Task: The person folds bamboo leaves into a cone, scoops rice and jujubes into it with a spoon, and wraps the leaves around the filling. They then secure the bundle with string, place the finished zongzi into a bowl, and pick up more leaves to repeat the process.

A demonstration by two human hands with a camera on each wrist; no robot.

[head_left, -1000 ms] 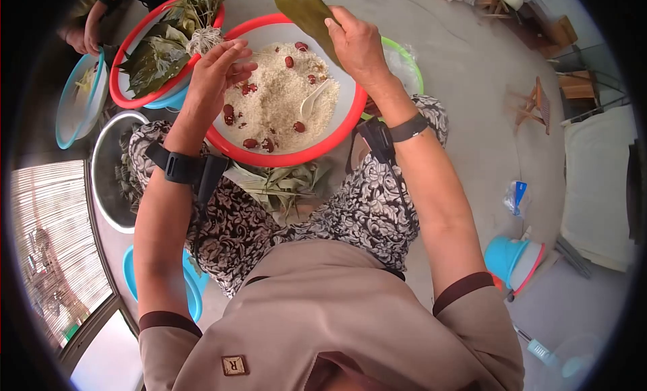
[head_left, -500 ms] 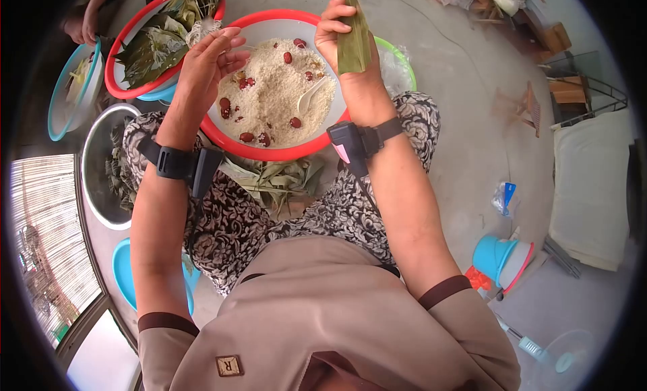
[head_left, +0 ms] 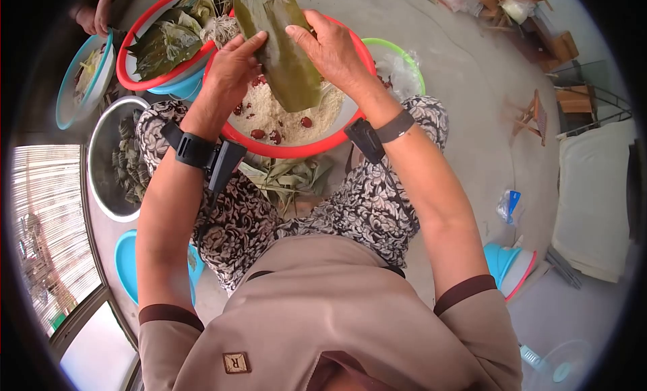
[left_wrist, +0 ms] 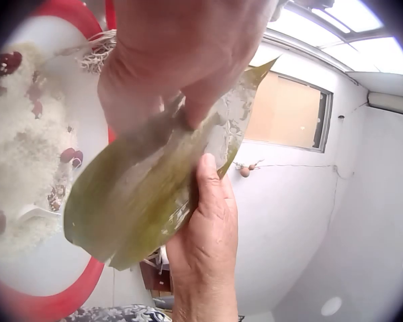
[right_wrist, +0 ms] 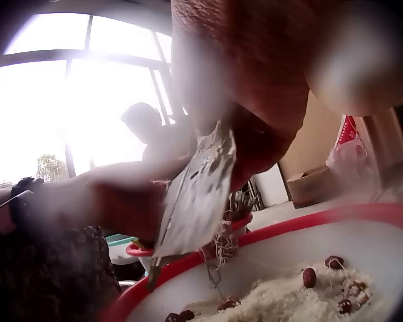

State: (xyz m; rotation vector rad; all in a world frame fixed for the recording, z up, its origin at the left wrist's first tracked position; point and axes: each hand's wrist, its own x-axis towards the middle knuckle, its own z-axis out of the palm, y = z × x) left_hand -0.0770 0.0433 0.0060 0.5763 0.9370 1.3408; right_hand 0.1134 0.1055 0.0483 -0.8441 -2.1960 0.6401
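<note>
A wide, wet green leaf [head_left: 286,61], several leaves laid side by side, is spread between both hands above a red-rimmed basin [head_left: 306,149]. My left hand [head_left: 232,71] pinches its left edge, thumb on top and fingers beneath. At the opposite edge my right hand [head_left: 337,57] grips it, the thumb [left_wrist: 209,178] lying on the leaf in the left wrist view. White rice [head_left: 283,118] with red dates [head_left: 306,122] fills the basin below. A white spoon [left_wrist: 37,213] lies in the rice, mostly covered by the leaf in the head view.
Another red-rimmed basin [head_left: 125,71] holds leaves [head_left: 165,47] and string [head_left: 221,30]. A metal basin [head_left: 94,178] with wrapped dark bundles [head_left: 128,162] stands at the left. A green-rimmed basin [head_left: 411,61] sits at the right. Another person's hand [head_left: 101,17] touches a blue-rimmed basin [head_left: 64,98].
My right hand has brought the leaf leftward over the rice basin and the leaf is now spread out flat. My left hand has gone from holding nothing to pinching its edge.
</note>
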